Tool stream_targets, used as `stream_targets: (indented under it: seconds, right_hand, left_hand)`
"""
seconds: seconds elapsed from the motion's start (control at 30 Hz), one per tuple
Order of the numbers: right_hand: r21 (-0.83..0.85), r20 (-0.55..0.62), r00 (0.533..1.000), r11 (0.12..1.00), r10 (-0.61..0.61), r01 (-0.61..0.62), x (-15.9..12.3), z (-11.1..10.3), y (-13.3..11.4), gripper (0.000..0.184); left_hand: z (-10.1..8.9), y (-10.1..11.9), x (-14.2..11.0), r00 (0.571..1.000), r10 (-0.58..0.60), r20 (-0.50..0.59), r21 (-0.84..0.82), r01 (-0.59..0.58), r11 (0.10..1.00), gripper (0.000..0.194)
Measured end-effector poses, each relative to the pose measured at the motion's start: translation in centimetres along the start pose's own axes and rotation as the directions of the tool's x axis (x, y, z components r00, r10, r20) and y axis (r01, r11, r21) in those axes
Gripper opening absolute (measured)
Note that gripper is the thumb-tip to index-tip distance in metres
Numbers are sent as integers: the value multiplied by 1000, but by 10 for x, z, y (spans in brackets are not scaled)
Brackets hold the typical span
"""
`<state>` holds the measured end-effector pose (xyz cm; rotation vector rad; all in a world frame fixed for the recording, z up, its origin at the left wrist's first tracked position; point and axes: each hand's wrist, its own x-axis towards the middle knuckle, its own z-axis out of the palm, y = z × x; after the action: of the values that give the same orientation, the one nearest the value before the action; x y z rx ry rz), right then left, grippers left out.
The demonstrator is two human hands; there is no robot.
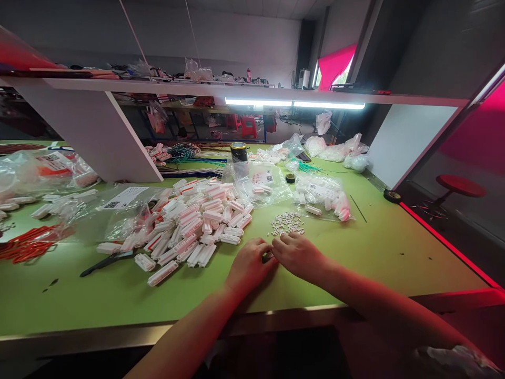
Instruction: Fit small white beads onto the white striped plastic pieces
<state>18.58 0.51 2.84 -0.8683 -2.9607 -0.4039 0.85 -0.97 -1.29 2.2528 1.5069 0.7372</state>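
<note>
Gripping a small, mostly hidden piece [269, 256] near the green desk's front edge [118, 332], your left hand [249, 263] likely needs light side pressure; your right hand [296, 256] shows no clear grip.

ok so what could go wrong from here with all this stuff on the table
The small white pieces lie loose just beyond the right grip, so a knuckle might scatter them. The white plastic parts are heaped untidily near the left grip; a bump could make some slide. A black roll sits at the right edge of the table and might get knocked off.
</note>
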Motion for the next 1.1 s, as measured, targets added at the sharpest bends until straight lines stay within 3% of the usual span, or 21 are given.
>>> stream_targets:
  seconds: [0.17, 0.4, 0.6, 0.8, 1.0, 1.1]
  right_hand:
    - [107, 9, 996, 990, 86, -87, -6, 4, 8, 18]
    - [351, 1, 971, 909, 239, -224, -12, 19, 19, 18]
    - [425, -7, 960, 870, 280, -251, -12, 23, 20, 20]
    - [397, 25, 961, 879, 276, -263, -9, 22, 17, 18]
    - [629, -65, 917, 730, 393, -268, -12, 28, 25, 9]
    - [663, -131, 902, 713, 411, -228, -14, 32, 32, 11]
  left_hand:
    - [-1, 1, -1, 999, -32, 0, -36, 32, 999, 13]
    - [-1, 0, 0, 999, -42, 15, -32, 43, 999, 23]
    - [-2, 1, 0, 998, -52, 17, -31, 53, 998, 17]
    - [-3, 3, 0, 999, -36, 23, -24, 36, 999, 16]
    - [-4, 3, 0, 998, -50, 40, -14, 51, 999, 17]
    - [-4, 3, -1, 998, -61, 35, -12, 61, 998, 22]
